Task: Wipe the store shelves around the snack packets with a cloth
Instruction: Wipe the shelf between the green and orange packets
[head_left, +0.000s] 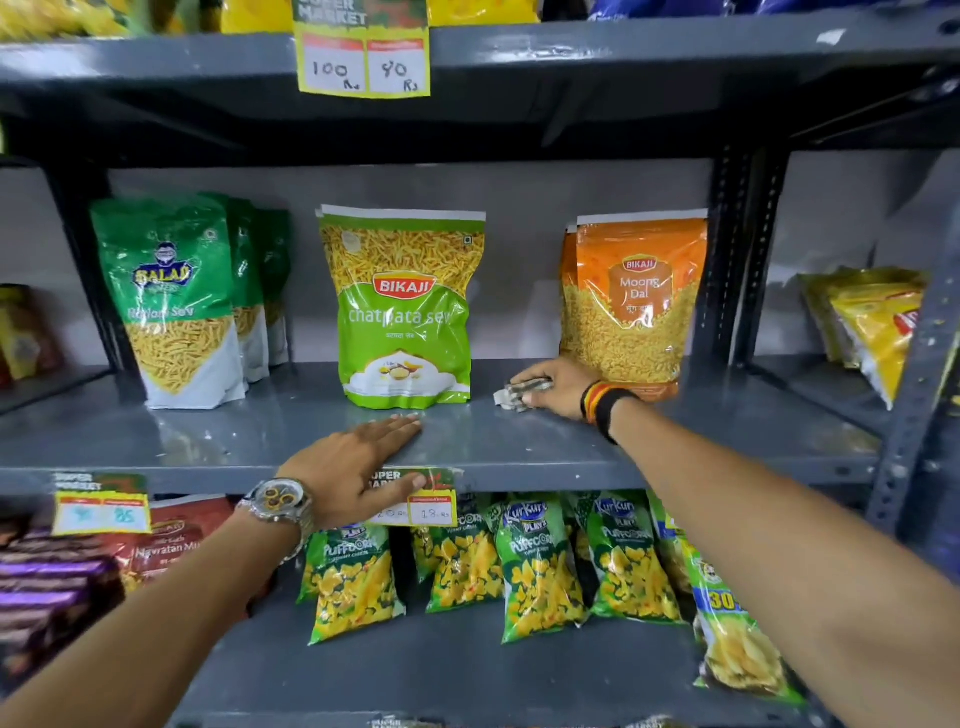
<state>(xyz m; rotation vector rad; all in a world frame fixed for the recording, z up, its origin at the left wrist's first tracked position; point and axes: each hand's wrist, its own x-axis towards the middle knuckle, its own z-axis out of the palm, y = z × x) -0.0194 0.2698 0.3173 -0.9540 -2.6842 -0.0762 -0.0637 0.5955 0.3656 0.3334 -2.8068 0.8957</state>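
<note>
Both hands were on the grey middle shelf (208, 441): left hand (358, 467) spread flat at its front edge; right hand (553, 387) clenched around crumpled cloth (511, 395), between Chatpata Sev packet (405, 312) and Moong Dal packet (636, 306).

- The grey metal shelf (218, 441) runs level across the middle, its surface scuffed and speckled.
- Three groups of snack packets stand upright on it, well apart: dark green packets (171, 301) at the left, a light green packet (405, 312) in the centre, an orange packet (636, 306) at the right.
- The cloth (519, 395), small, crumpled and pale, lies pressed on the shelf between the light green and orange packets.
</note>
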